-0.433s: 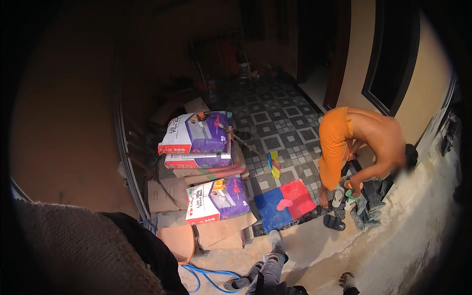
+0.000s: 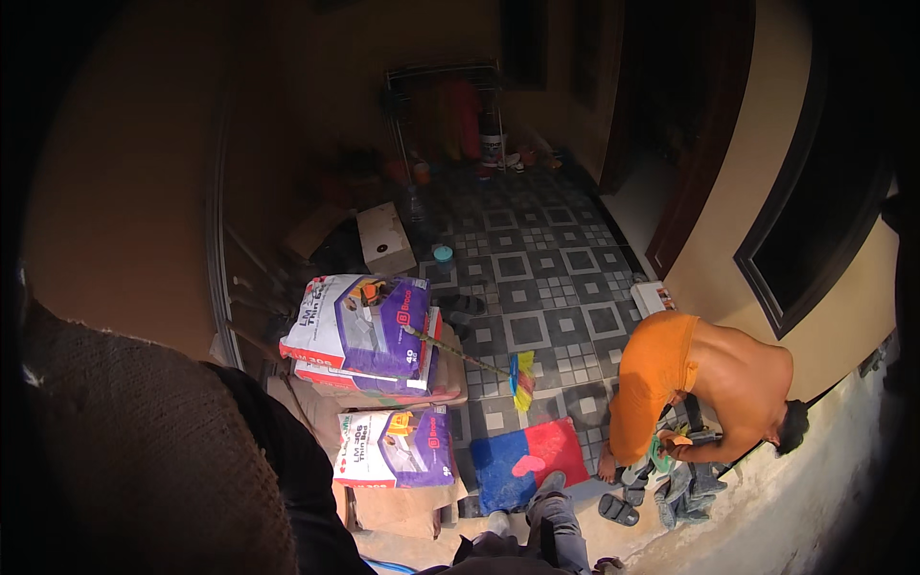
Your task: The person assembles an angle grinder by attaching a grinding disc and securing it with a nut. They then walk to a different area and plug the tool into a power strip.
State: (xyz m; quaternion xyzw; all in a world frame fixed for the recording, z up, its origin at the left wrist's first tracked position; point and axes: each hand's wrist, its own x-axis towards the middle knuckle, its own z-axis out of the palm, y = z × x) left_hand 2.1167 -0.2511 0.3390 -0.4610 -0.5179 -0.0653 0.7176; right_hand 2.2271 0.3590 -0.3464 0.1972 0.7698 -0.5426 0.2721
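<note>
A large, brown, coarse-surfaced load that looks like a sack [image 2: 144, 431] fills the lower left, by my dark-sleeved arm or shoulder [image 2: 278, 460]. My left hand is hidden. At the bottom edge a small bit of my gloved right hand [image 2: 608, 565] shows; its fingers cannot be made out. In front are purple, white and red cement-type bags: the upper bag [image 2: 359, 326] lies on a stack, and the nearer bag [image 2: 395, 448] lies on brown paper sacks [image 2: 407, 508]. My shod foot [image 2: 548, 485] is at the edge of a blue and red mat [image 2: 513, 465].
At right a person [image 2: 733, 379] in orange cloth bends over shoes and boots [image 2: 685, 494]. A stick with a blue and yellow end [image 2: 520, 380] leans from the bags over the patterned tile floor [image 2: 537, 287]. Farther back are a white box [image 2: 385, 238] and a rack [image 2: 446, 110].
My view has moved forward, and my foot has reached the mat. My right hand has gone from plainly visible to nearly out of the picture. The other person has bent lower.
</note>
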